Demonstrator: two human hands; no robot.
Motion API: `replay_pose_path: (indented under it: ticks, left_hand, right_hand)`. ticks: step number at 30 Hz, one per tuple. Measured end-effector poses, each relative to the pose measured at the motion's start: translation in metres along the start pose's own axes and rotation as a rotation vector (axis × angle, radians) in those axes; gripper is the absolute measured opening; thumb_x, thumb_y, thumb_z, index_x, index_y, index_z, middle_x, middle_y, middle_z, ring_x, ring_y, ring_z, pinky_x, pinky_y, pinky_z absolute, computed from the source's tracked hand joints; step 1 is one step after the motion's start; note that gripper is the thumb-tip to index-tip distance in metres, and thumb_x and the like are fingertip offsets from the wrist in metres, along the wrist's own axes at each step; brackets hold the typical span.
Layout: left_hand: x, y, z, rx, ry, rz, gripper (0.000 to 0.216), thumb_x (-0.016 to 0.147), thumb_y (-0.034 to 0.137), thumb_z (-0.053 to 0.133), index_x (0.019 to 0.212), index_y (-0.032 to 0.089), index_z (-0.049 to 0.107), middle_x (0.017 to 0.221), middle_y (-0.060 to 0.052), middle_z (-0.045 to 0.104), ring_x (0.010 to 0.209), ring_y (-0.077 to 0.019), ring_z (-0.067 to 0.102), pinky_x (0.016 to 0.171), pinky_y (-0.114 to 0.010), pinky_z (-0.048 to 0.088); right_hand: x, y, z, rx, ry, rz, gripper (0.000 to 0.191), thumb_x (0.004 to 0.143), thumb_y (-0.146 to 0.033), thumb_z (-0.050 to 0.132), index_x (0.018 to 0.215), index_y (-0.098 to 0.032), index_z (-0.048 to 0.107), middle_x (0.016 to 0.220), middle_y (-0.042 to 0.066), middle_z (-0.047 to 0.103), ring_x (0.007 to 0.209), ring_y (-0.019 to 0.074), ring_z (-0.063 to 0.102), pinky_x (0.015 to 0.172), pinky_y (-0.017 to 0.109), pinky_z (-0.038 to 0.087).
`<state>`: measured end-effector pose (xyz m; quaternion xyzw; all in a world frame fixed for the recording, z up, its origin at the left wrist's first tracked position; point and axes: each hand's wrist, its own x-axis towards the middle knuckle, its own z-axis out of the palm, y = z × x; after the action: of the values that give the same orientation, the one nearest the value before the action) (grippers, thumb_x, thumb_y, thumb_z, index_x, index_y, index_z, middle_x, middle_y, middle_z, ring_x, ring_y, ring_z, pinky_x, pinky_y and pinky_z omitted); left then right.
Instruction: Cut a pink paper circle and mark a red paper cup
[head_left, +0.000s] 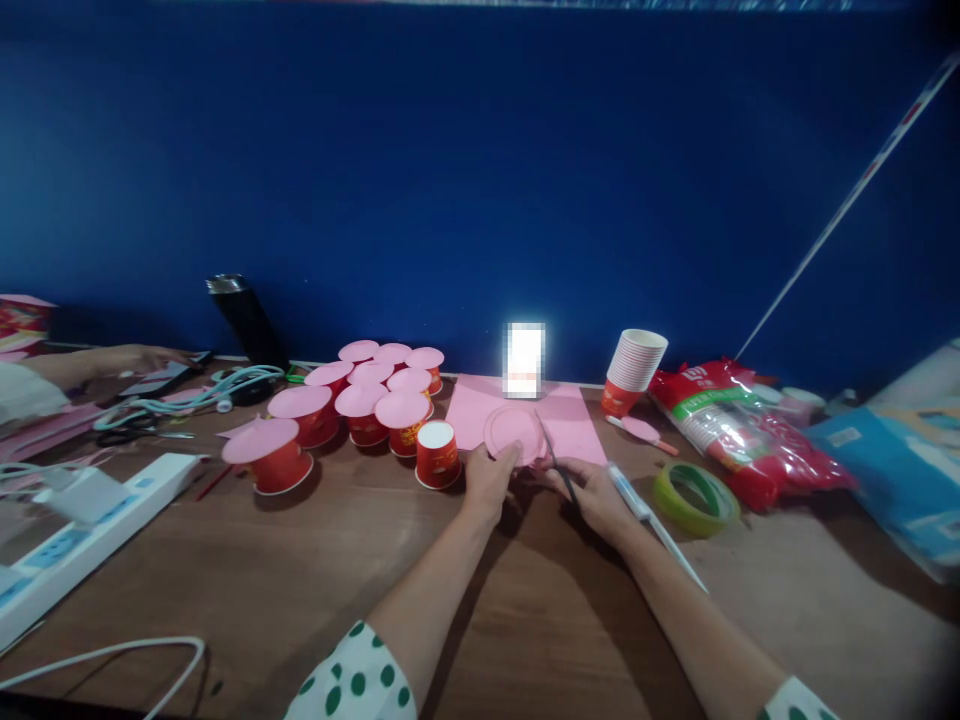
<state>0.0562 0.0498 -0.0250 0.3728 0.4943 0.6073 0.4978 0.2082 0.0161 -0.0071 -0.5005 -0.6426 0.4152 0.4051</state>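
Observation:
My left hand (489,480) pinches the near edge of a pink paper circle (513,430) held just above a pink paper sheet (570,415). My right hand (596,490) is closed round the handles of dark scissors (553,455), whose blades point up at the circle's right edge. An upside-down red paper cup (437,455) without a pink top stands just left of my left hand. Behind it stand several upside-down red cups capped with pink paper circles (360,400).
A stack of paper cups (631,372) and a red bag of cups (739,430) lie right; a green tape roll (694,497), a pen-like tube (652,520). A white power strip (82,520), cables and a black flask (244,318) sit left. Another person's arm (112,362) rests far left.

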Motion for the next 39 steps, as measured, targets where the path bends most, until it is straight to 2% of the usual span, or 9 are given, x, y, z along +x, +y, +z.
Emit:
replay_pose_path:
  ticks: [7,22,25,30,39]
  left_hand:
    - [-0.001,0.003,0.000,0.006,0.011,0.005,0.033,0.061,0.037,0.070,0.076,0.008,0.065,0.061,-0.006,0.064,0.048,-0.0118,0.054,0.044,-0.022,0.043]
    - [0.003,-0.002,-0.002,-0.034,0.011,0.009,0.035,0.060,0.039,0.071,0.074,0.008,0.064,0.058,-0.004,0.062,0.047,-0.0114,0.054,0.044,-0.021,0.041]
    - [0.003,0.001,-0.001,-0.060,0.006,-0.004,0.034,0.060,0.037,0.071,0.076,0.008,0.064,0.061,-0.005,0.063,0.048,-0.0119,0.055,0.044,-0.022,0.041]
    - [0.001,0.005,0.000,-0.124,0.017,-0.057,0.035,0.057,0.035,0.073,0.077,0.009,0.063,0.062,-0.004,0.062,0.047,-0.0095,0.052,0.044,-0.021,0.041]
    - [-0.006,0.013,0.002,-0.222,-0.031,-0.167,0.041,0.053,0.037,0.076,0.081,0.011,0.061,0.063,-0.001,0.061,0.047,-0.0072,0.052,0.045,-0.019,0.040]
  right_hand:
    - [0.000,0.001,0.000,-0.002,0.002,-0.017,0.035,0.075,-0.043,0.058,0.096,-0.016,0.067,0.070,0.001,0.064,0.060,0.0145,0.053,0.054,0.023,0.040]
    - [-0.001,-0.006,-0.002,-0.040,0.019,-0.004,0.036,0.072,-0.046,0.059,0.090,-0.017,0.068,0.061,0.001,0.062,0.058,0.0154,0.054,0.051,0.023,0.040]
    - [-0.002,-0.007,-0.001,0.010,0.042,0.016,0.036,0.070,-0.046,0.061,0.088,-0.017,0.068,0.056,0.000,0.058,0.053,0.0134,0.050,0.047,0.022,0.037]
    - [-0.001,-0.004,0.003,0.193,0.123,0.096,0.042,0.070,-0.047,0.063,0.097,-0.015,0.063,0.052,-0.005,0.047,0.044,0.0075,0.037,0.039,0.019,0.027]
    - [-0.001,-0.005,0.004,0.228,0.128,0.042,0.043,0.068,-0.045,0.066,0.098,-0.014,0.062,0.061,-0.001,0.052,0.052,0.0079,0.042,0.043,0.018,0.031]
